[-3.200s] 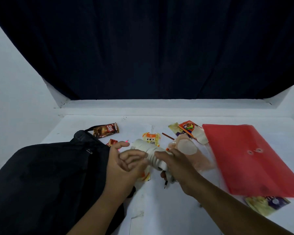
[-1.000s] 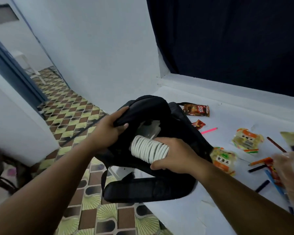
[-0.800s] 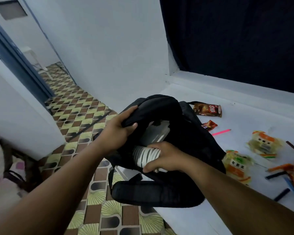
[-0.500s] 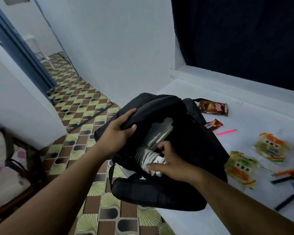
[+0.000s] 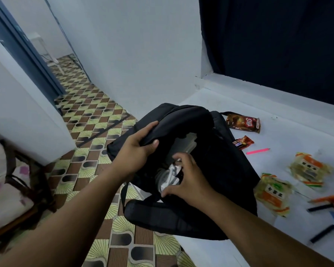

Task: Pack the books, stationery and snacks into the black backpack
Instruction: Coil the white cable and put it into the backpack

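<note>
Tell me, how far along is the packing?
Early on. Done: pale flat items already show inside the black backpack. In hand: the left hand holds the opening wide while the right hand pushes a white packet in. Left on the white surface: two brown snack packs, two orange-labelled packets, a pink pen and dark pens.

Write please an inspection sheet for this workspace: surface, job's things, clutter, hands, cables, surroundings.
Surface: white table, backpack overhanging its edge.
Job's things: open black fabric backpack; white ribbed roll inside it; brown Sip snack packet, small red snack bar, pink pen, two yellow-orange biscuit packs, dark pens on table.
Clutter: nothing seen.
Hands: left hand grips the backpack's rim; right hand holds the roll at the opening.
Cables: thin cord on the far floor.
Surroundings: patterned tile floor, dark curtain, white wall.
</note>
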### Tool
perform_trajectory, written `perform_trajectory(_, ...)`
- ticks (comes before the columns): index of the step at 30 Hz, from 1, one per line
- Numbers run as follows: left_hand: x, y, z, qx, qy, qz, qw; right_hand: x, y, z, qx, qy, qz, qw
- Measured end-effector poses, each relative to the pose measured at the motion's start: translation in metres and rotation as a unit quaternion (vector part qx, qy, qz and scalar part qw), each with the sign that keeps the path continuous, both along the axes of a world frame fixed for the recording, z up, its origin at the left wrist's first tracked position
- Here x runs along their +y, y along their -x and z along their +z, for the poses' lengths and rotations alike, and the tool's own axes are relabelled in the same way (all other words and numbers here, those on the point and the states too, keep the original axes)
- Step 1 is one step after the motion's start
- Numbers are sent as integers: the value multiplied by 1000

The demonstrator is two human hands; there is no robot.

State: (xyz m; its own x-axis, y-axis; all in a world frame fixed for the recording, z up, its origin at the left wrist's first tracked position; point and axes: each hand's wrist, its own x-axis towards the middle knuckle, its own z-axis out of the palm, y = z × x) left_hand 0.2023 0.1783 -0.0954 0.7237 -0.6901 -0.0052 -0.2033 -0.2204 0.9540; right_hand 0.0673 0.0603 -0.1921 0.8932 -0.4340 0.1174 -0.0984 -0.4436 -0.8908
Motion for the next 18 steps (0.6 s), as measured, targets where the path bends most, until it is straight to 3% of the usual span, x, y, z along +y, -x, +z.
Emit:
perform_trajectory(2, 1, 1, 0, -1, -1, -4, 1000, 6, -5, -15, 0, -41, -64, 997)
perform_trajectory(5, 4, 0, -1, 8, 4, -3, 1000, 9, 3, -26, 11, -9, -131, 991)
perform_trajectory(7, 4, -1, -2, 13, 7, -2, 1000, 13, 7, -21, 68, 92, -107, 988)
perform_trajectory(9, 3, 1, -4, 19, 9, -1, 1000, 18, 7, -18, 85, 96, -54, 990)
perform_trajectory(12, 1, 4, -5, 18, 13, -3, 1000, 25, 5, -19, 40, 41, 6, 998)
perform_trajectory(18, 1, 6, -3, 17, 17, -11, 1000, 25, 8, -33, -67, 108, 30, 991)
